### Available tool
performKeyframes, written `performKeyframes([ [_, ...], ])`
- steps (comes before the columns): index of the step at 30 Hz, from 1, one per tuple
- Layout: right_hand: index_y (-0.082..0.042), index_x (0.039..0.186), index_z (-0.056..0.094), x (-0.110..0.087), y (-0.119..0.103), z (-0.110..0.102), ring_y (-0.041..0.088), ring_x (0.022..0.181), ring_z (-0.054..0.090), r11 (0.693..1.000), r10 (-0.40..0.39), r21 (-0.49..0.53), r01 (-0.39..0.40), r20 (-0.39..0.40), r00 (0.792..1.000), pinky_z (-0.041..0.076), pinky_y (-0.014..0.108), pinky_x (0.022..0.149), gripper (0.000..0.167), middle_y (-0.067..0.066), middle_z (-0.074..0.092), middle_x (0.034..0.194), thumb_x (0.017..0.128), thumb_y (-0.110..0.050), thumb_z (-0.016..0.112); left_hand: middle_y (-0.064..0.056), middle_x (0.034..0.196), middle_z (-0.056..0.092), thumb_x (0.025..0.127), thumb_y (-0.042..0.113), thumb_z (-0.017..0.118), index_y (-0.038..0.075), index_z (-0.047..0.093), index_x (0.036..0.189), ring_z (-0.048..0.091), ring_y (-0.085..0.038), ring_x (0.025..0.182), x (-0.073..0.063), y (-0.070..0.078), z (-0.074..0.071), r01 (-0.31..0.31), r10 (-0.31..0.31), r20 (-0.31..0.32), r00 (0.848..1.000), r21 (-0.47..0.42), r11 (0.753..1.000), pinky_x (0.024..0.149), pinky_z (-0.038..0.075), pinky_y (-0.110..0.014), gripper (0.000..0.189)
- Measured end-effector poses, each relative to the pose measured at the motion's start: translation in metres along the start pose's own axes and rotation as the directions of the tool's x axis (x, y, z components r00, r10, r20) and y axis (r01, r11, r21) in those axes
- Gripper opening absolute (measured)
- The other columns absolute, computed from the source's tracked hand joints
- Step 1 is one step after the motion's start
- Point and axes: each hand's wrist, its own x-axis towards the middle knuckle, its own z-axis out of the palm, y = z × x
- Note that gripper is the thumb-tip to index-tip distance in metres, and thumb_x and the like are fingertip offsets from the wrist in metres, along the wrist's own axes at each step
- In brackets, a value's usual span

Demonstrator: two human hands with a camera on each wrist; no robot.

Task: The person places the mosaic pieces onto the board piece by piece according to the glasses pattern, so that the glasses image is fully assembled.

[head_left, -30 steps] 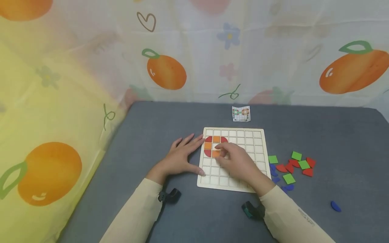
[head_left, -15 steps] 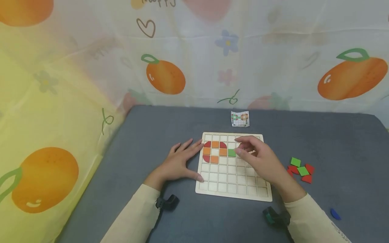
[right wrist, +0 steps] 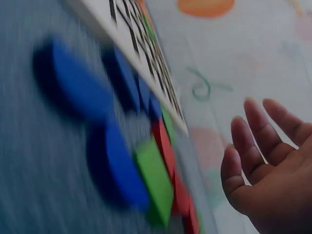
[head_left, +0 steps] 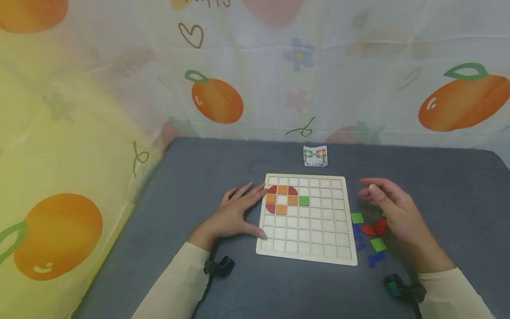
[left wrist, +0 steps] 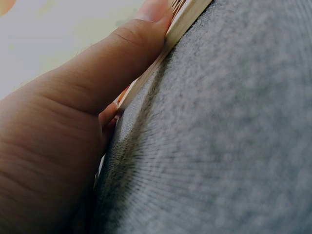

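Note:
A pale wooden grid board (head_left: 296, 246) lies on the grey table. In its upper left, red quarter-round tiles (head_left: 271, 208) and orange square tiles (head_left: 281, 209) form a ring around a bare cell, its lower right corner bare. One green square tile (head_left: 304, 201) sits just right of the ring. My left hand (head_left: 235, 212) rests with spread, straight fingers against the board's left edge; its thumb (left wrist: 131, 46) touches the wooden side. My right hand (head_left: 400, 217) hovers right of the board, over loose tiles, fingers loosely bent and nothing seen in them.
Loose green squares (head_left: 378, 244), red pieces (head_left: 368, 230) and blue pieces (right wrist: 80, 80) lie right of the board, some hidden by the right hand. A small printed pattern card (head_left: 315, 156) lies behind the board. A fruit-printed cloth (head_left: 255, 66) hangs behind the table.
My right hand has moved right, off the ring of tiles and past the board to the loose pieces. The ring's right orange tile and the green tile are now uncovered. My left hand stays put.

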Motion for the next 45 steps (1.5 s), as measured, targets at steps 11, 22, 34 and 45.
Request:
performKeyframes([
  [11, 0.004, 0.147, 0.059, -0.011, 0.041, -0.035, -0.001, 0.106, 0.063, 0.991, 0.088, -0.099, -0.091, -0.031, 0.996, 0.043, 0.009, 0.088, 0.040, -0.003, 0.069, 0.116, 0.117, -0.023, 0.056, 0.014, 0.179, 0.017, 0.074, 0.075, 0.090, 0.025, 0.026, 0.175, 0.004, -0.019, 0.166, -0.001, 0.004, 0.001, 0.012, -0.012, 0.011, 1.000, 0.005, 1.000, 0.126, -0.001, -0.059, 0.130],
  [22, -0.005, 0.148, 0.064, -0.007, 0.042, -0.041, 0.031, 0.122, 0.055, 0.947, 0.204, -0.288, -0.139, 0.208, 0.957, 0.047, 0.040, 0.095, 0.059, 0.017, 0.061, 0.140, 0.100, -0.034, 0.083, 0.015, 0.179, 0.016, 0.074, 0.074, 0.090, 0.025, 0.027, 0.175, 0.003, -0.020, 0.166, 0.000, 0.002, -0.001, 0.013, -0.013, 0.008, 1.000, 0.008, 1.000, 0.126, 0.000, -0.061, 0.129],
  [34, -0.016, 0.109, 0.077, -0.002, 0.040, -0.038, 0.043, 0.126, 0.038, 0.932, 0.142, -0.362, -0.003, 0.356, 0.924, 0.035, 0.065, 0.096, 0.027, 0.014, 0.052, 0.134, 0.090, -0.024, 0.094, 0.014, 0.179, 0.017, 0.074, 0.072, 0.092, 0.024, 0.027, 0.175, 0.004, -0.020, 0.166, 0.001, 0.001, -0.002, 0.009, -0.009, 0.007, 1.000, 0.002, 1.000, 0.126, 0.000, -0.061, 0.129],
  [45, -0.023, 0.097, 0.077, -0.003, 0.032, -0.033, 0.037, 0.116, 0.043, 0.905, 0.121, -0.425, 0.036, 0.337, 0.934, 0.032, 0.064, 0.092, 0.012, 0.008, 0.058, 0.122, 0.094, -0.022, 0.089, 0.014, 0.179, 0.016, 0.074, 0.071, 0.092, 0.024, 0.026, 0.175, 0.004, -0.020, 0.166, 0.002, 0.001, -0.001, 0.016, -0.016, 0.012, 1.000, 0.008, 1.000, 0.126, 0.000, -0.061, 0.130],
])
